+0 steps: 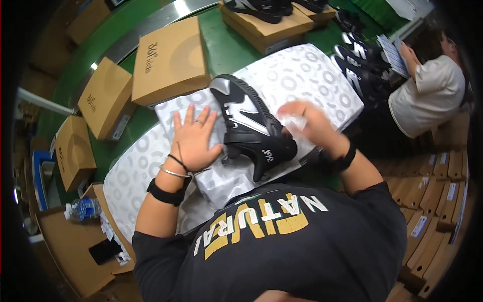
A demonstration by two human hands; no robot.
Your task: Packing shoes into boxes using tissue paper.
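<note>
A black, white and silver sneaker [246, 118] lies on its side in front of me, toe pointing away and its sole to the right. Beneath it is white wrapping paper [289, 70] printed with grey rings. My left hand [193, 138] rests flat on the paper just left of the sneaker, fingers spread and nothing in them. My right hand [314, 123] is beside the sole, smeared by motion. Its fingers are closed on a crumpled whitish wad [294, 122], whose material I cannot tell.
Brown shoe boxes [171, 63] stand on the green surface at the far left. More black shoes [261, 9] sit at the back. On the right are a person in a light shirt [427, 95] and stacked boxes [432, 196]. A water bottle [83, 209] and phone [104, 250] lie lower left.
</note>
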